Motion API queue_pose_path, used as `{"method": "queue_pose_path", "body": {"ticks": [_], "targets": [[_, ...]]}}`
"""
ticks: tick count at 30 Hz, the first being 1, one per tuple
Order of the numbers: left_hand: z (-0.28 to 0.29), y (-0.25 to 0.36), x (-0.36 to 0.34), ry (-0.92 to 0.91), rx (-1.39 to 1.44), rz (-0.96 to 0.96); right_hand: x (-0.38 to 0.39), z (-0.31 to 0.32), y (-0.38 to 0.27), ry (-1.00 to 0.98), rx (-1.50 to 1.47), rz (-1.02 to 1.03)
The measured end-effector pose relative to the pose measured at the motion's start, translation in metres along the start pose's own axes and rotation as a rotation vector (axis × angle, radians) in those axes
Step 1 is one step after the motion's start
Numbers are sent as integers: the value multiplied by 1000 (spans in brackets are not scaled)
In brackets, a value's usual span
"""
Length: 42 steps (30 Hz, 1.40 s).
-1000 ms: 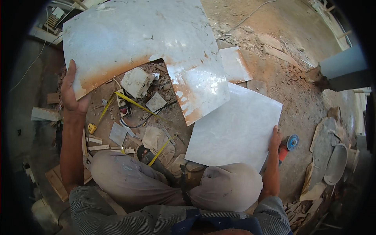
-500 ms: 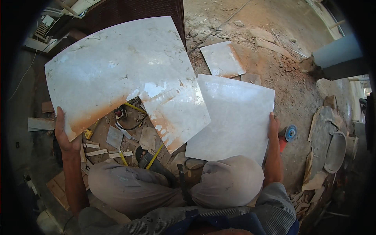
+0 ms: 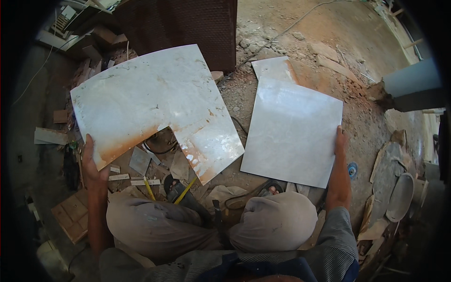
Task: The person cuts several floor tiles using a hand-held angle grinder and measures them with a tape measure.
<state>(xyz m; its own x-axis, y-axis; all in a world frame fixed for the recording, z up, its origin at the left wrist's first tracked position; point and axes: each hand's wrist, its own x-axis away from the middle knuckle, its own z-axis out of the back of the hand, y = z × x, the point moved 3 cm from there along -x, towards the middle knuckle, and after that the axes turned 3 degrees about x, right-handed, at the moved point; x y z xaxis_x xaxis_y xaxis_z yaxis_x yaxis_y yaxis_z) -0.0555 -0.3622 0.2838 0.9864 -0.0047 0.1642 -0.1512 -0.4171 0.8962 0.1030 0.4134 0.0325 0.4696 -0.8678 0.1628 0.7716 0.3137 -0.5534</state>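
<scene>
My left hand (image 3: 92, 164) is closed on the lower left corner of a large notched tile (image 3: 145, 96), pale, glossy and scuffed, with orange-brown stains along the cut-out. At the right edge of a smaller, nearly square grey tile (image 3: 293, 134), my right hand (image 3: 341, 141) keeps a grip, fingers partly behind it. Both tiles are raised in front of my knees, with a narrow gap between them. Behind the square tile, another stained tile piece (image 3: 271, 66) lies on the ground, partly covered.
A dark brown textured panel (image 3: 183, 28) stands at the back. Rubble (image 3: 329, 70) and a cable (image 3: 300, 23) lie beyond the tiles. Beside my right forearm is a blue disc (image 3: 352, 170). An oval basin (image 3: 400, 197) sits far right; yellow strips (image 3: 186, 190) and tile scraps (image 3: 139, 161) lie near my feet.
The square tile has shifted right with my right hand. The notched tile has tilted and no longer overlaps it. More of the brown panel and ground shows.
</scene>
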Motion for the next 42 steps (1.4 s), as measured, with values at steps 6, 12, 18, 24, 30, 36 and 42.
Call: {"method": "queue_pose_path", "body": {"ticks": [6,12,18,24,30,36,42], "targets": [[12,-26,-11,90,1,28,-21,-20,32,-30,136,97],[18,-55,-24,-86,125,140,13,-11,-9,-65,355,204],[29,-89,-13,-5,168,238,177,-87,-146,-682,-335,437],[47,-100,9,-4,217,241,258,-154,-231,-1174,-524,186],[70,-101,-4,-53,194,229,279,-147,-259,-1150,-713,78],[76,-106,-55,-105,161,205,279,-97,-303,-1115,-816,273],[58,-87,-104,-266,-87,29,271,-59,-338,-841,-751,566]]}}
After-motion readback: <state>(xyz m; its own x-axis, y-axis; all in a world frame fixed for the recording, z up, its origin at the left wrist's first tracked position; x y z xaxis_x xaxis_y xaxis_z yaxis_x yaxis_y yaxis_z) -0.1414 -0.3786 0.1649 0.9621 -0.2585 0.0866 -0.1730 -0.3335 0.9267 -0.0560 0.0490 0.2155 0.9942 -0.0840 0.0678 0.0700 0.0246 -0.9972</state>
